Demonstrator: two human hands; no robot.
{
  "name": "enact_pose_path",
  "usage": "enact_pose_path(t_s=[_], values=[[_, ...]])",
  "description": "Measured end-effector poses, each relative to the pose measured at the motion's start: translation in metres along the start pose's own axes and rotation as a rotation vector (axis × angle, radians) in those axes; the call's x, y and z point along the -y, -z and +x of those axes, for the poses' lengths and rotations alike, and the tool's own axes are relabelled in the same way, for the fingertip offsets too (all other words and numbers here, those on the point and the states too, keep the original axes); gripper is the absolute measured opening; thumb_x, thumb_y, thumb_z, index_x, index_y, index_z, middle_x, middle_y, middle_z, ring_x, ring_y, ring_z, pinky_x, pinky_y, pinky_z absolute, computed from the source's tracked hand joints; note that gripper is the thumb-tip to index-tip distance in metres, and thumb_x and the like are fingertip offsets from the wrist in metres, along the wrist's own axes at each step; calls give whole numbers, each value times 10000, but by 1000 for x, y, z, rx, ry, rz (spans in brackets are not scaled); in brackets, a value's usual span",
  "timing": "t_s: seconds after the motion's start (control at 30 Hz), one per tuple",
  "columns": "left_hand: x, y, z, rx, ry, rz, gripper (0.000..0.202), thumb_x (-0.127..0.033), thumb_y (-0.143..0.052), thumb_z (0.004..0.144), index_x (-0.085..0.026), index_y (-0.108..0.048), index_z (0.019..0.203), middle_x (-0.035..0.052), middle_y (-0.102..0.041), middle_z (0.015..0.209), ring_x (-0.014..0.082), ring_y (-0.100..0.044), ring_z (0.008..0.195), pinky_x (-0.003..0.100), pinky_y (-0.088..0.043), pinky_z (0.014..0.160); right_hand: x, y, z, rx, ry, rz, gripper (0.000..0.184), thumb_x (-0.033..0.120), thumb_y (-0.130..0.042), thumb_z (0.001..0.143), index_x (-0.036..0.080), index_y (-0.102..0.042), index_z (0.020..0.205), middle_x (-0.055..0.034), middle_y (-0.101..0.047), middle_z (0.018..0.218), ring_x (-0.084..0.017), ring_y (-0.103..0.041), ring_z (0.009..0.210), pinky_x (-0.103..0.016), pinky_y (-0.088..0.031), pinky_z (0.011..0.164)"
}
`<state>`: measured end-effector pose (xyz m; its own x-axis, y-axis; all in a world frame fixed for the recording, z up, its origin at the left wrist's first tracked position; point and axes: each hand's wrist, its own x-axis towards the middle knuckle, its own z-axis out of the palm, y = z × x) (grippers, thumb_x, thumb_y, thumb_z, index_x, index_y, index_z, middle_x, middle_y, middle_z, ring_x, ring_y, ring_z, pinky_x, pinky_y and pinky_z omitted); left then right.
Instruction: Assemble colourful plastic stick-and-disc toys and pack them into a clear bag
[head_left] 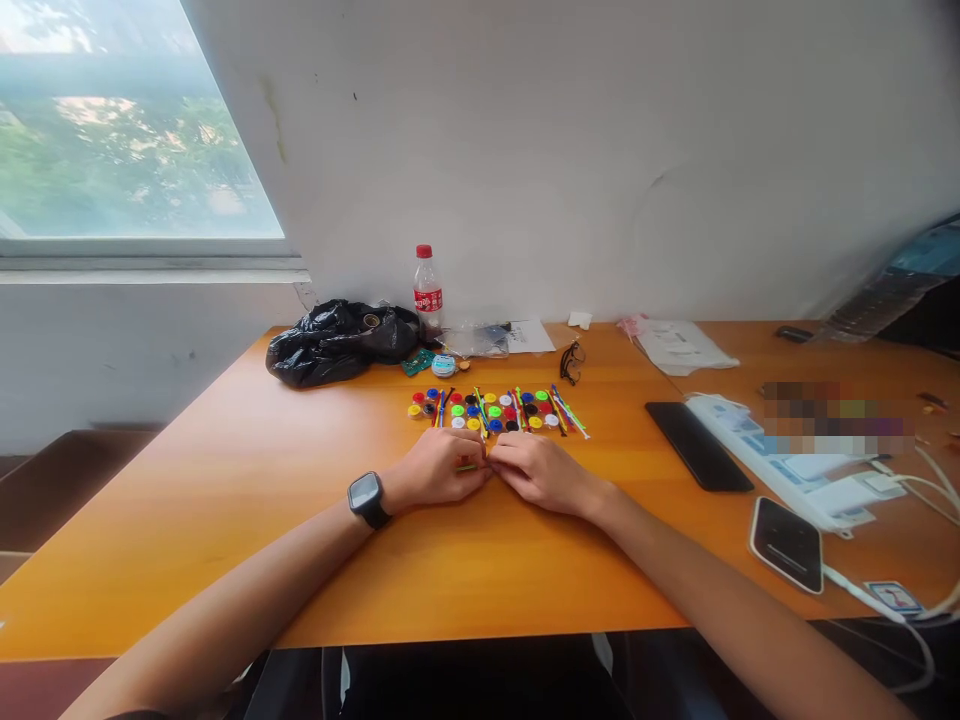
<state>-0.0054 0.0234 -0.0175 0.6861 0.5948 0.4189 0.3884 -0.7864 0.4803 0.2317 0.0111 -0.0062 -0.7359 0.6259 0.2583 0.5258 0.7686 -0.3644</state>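
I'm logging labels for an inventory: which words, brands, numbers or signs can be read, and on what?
None reads clearly.
Red-capped bottle: white lettering on red, too small.
White plastic bag: faint print, blurred.
White sheet: marks too small.
Blue-and-white container: markings blurred.
Small card: details too small.

1 head view, forward and down
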Motion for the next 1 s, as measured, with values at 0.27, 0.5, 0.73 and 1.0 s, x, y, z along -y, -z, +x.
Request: enact_pose_path(t_s=[0.27, 0.5, 0.73, 1.0], values=[[2, -4, -1, 15, 17, 39, 167, -223, -674, 902, -214, -630, 742, 24, -682, 821, 163, -641, 769, 272, -475, 693, -1, 1, 0, 18, -2, -7, 213, 133, -526, 1035, 193, -653, 875, -63, -650, 927, -197, -559, 837, -303, -396, 735], [-6, 7, -1, -130, -68, 33, 152, -334, -697, 924, -219, -610, 970, 91, -690, 1067, 230, -633, 962, 367, -519, 882, 2, 7, 0, -156, -48, 65, 175, 268, -562, 1057, 192, -720, 1064, -113, -762, 1049, -256, -671, 1000, -370, -496, 904], [-9, 16, 0, -284, 22, -12, 138, -342, -598, 1019, -206, -616, 1017, 105, -672, 1064, 241, -616, 994, 395, -516, 906, 4, 10, -2, -172, -270, 273, 377, 470, -515, 1074, 198, -776, 1094, -35, -727, 792, -158, -571, 620, -283, -423, 619], [-10, 16, -1, -315, 12, -4, 154, -321, -530, 1057, -207, -634, 1061, 111, -664, 1113, 259, -597, 1052, 440, -484, 976, -6, 21, -1, -388, -427, 477, 560, 661, -517, 1012, 174, -748, 861, 0, -515, 612, -139, -394, 543, -284, -298, 522]])
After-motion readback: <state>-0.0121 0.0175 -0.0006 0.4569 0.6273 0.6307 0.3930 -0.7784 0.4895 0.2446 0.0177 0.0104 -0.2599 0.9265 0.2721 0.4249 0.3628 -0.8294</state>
